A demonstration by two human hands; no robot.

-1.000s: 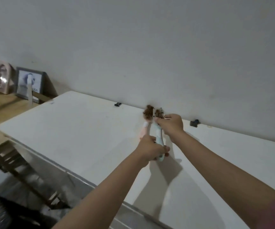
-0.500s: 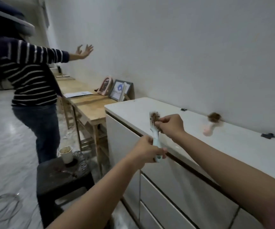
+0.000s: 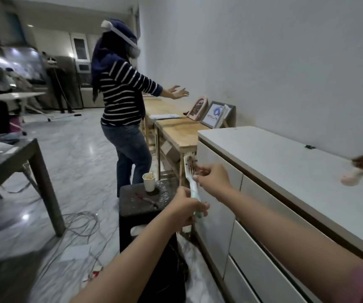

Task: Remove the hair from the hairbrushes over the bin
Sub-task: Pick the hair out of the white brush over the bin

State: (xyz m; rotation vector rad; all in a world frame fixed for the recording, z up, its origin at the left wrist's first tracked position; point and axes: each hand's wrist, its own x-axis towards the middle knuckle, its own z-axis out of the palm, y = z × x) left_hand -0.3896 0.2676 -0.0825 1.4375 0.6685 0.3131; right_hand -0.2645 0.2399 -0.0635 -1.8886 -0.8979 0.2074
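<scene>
My left hand [image 3: 186, 209] grips the handle of a mint-white hairbrush [image 3: 191, 173], held upright in front of the white cabinet's left end. Brown hair is tangled in its bristles. My right hand [image 3: 214, 179] pinches at the bristles near the brush head. A second, pink hairbrush [image 3: 358, 171] full of brown hair lies on the white cabinet top [image 3: 285, 162] at the right, blurred. A dark bin [image 3: 165, 270] stands on the floor below my arms, partly hidden by my left forearm.
A black stool [image 3: 136, 204] with a paper cup [image 3: 148, 181] stands ahead of my hands. A person in a striped top [image 3: 121, 101] stands by wooden desks [image 3: 182, 134]. Cables [image 3: 77, 226] lie on the marble floor. A dark table [image 3: 12, 160] is at left.
My view has swung left, away from the cabinet top toward the room. Both hands have carried the mint brush off the cabinet; the pink brush stays lying on top.
</scene>
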